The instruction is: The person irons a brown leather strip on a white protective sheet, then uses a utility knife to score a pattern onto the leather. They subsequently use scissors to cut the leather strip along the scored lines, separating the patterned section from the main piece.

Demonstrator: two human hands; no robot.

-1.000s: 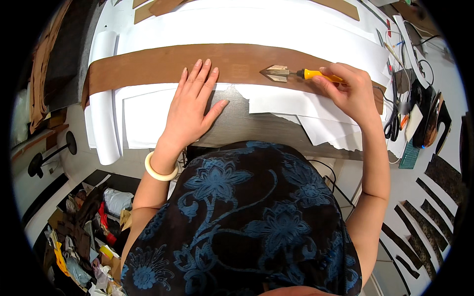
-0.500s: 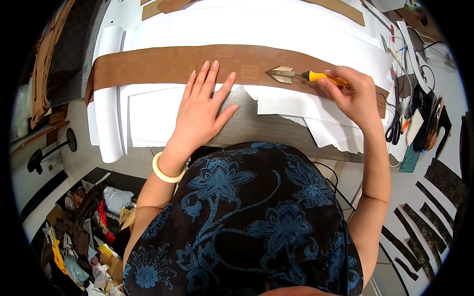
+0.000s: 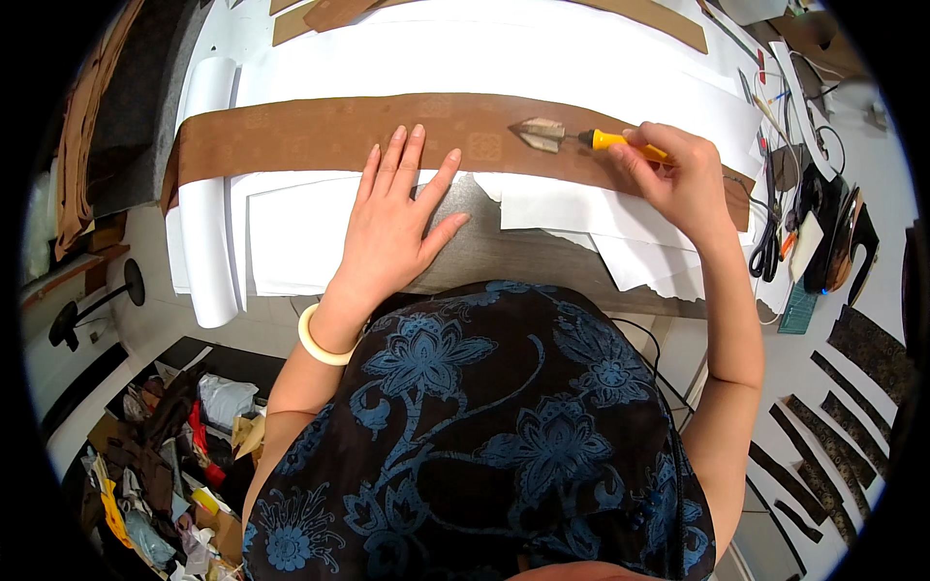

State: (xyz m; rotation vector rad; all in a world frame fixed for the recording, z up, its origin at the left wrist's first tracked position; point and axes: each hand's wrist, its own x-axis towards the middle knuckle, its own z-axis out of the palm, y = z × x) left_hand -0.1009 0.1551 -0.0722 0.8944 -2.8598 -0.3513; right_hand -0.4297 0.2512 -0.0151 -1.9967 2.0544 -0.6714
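A long brown strip (image 3: 329, 136) with faint square motifs, leather or fabric, runs across the white paper on the table. My left hand (image 3: 392, 213) lies flat on its near edge, fingers spread, with the palm over paper and bare table. In my right hand (image 3: 683, 174) is a mini iron (image 3: 541, 135) with a yellow handle and a pointed metal head. Its head points left and rests on or just above the strip; I cannot tell which. A thin cord shows beside the handle's rear end, which my fingers partly hide.
A white paper roll (image 3: 206, 213) lies under the strip's left part. Brown pieces (image 3: 639, 17) lie along the far edge. At the right are cords, black-handled scissors (image 3: 765, 247) and a green mat (image 3: 797, 308). A bin of scraps (image 3: 155, 455) stands at lower left; dark cut strips (image 3: 833, 445) lie lower right.
My right hand has moved the mini iron a little to the left along the strip. My left hand stays flat in its place; the whole view has shifted slightly.
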